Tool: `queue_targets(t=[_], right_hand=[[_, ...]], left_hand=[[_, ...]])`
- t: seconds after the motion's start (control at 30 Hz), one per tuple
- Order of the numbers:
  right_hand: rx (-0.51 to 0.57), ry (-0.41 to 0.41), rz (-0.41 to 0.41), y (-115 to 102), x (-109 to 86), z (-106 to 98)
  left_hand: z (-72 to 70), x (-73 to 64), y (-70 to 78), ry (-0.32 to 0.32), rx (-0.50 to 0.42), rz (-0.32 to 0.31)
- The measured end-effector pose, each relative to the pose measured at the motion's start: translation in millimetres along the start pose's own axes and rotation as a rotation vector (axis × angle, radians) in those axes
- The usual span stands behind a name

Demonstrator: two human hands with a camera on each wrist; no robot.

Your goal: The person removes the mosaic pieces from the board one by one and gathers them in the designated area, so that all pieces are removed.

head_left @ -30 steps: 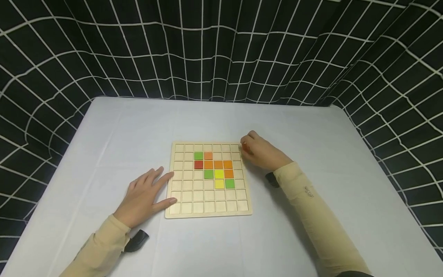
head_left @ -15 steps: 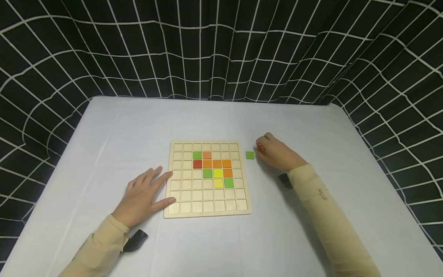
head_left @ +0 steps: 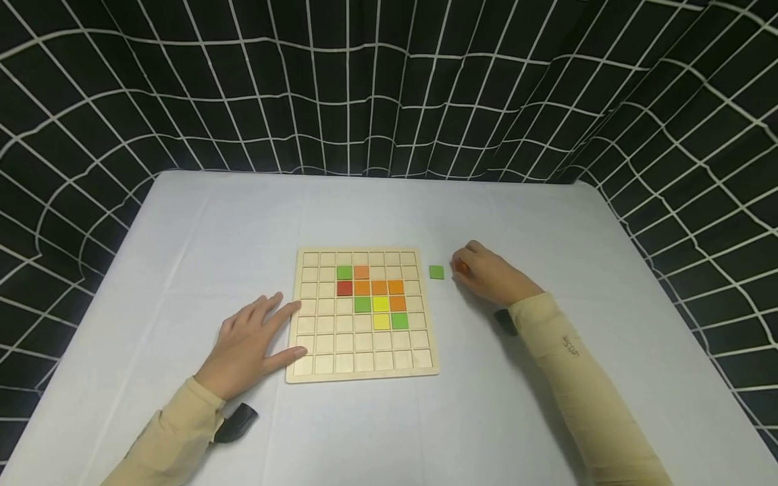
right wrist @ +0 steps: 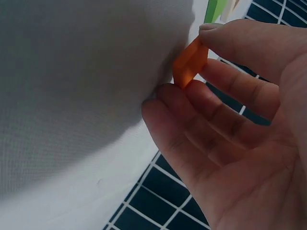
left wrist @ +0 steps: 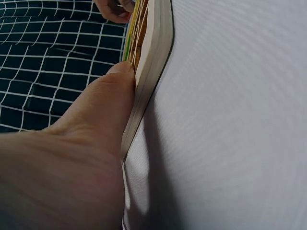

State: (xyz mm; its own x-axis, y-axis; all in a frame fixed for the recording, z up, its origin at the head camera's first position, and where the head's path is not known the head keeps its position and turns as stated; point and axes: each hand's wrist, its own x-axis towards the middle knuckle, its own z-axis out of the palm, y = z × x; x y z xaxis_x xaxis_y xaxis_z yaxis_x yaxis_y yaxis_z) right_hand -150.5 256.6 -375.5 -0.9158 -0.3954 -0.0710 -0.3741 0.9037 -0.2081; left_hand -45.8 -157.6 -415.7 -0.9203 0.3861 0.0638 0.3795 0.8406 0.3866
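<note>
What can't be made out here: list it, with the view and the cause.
Head view: most of the orange tile, covered by the right hand.
Head view: lettering on the right sleeve, too small to read.
Left wrist view: the tile layout on the board, seen nearly edge-on.
Right wrist view: part of a green tile, cut off by the top edge.

Your head view is bright, with a soft shadow beneath your right grip [head_left: 489, 273] on the tabletop [head_left: 352, 432] and lines on the curtain [head_left: 335, 74] curving toward the edges. Both wrist views are dimmer; in the right one, broad shadow darkens the tabletop.
</note>
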Motion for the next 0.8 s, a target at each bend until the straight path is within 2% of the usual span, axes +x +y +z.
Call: queue_targets(t=[0.37, 0.8], right_hand=[[-0.038, 0.006, -0.065, -3.8, 1.0, 3.6], [-0.048, -0.023, -0.037, -5.5, 0.1, 2.9]], left_hand=[[1.5, -0.7, -1.9, -0.002, -0.004, 0.002], [1.3, -0.6, -1.7, -0.009, -0.006, -0.001]])
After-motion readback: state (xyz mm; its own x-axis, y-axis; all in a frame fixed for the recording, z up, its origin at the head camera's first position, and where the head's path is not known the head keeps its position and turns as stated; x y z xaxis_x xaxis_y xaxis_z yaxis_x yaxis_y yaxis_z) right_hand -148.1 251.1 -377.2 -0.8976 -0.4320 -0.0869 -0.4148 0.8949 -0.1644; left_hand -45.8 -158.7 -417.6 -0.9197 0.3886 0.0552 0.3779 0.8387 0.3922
